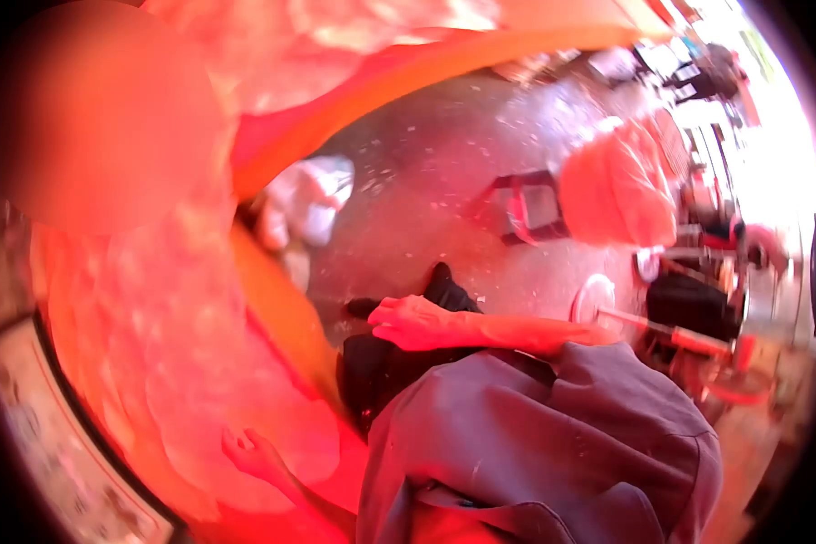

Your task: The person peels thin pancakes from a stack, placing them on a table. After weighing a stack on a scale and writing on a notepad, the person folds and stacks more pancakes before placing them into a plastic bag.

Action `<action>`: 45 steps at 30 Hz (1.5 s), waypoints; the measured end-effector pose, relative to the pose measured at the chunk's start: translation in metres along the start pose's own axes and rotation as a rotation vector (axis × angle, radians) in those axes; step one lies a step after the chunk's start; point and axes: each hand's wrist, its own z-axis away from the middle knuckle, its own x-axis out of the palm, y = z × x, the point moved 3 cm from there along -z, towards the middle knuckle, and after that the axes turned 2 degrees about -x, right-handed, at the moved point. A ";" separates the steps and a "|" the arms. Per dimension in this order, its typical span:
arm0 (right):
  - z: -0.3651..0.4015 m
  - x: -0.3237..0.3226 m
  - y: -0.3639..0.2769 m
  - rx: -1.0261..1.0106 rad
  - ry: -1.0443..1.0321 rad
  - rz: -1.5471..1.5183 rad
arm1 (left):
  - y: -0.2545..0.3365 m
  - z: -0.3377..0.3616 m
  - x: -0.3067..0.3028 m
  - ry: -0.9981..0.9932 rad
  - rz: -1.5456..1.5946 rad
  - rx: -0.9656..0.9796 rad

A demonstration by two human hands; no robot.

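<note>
My left hand (252, 455) rests against or just over a large, crumpled orange-red sheet (181, 363). Its fingers are apart, and I see nothing in them. My right hand (414, 323) is in front of my dark trousers, above my shoes. Its fingers look curled together; the palm side is hidden, so I cannot make out whether anything is inside. The sheet covers the left side and the top of the view, with a smooth orange edge band (286, 317) along it. Strong red light tints both hands and my grey shirt (535, 453).
Crumpled white bundles (313, 199) lie by the sheet's edge. Across the speckled floor (426, 163) are a dark-framed stand (530, 207), a pale draped cover (616, 186) and a round white disc (594, 297) on a pole. Far off at the upper right stands a person (712, 72).
</note>
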 end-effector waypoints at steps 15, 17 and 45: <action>0.354 -0.187 0.134 1.006 0.793 0.106 | 0.548 0.329 0.141 -2.018 0.998 0.839; 0.402 -0.175 0.131 1.065 0.840 0.166 | 0.587 0.376 0.117 -2.255 1.045 0.848; 0.881 -0.152 0.133 1.561 2.047 -0.812 | 0.626 0.939 0.412 -2.291 0.276 0.824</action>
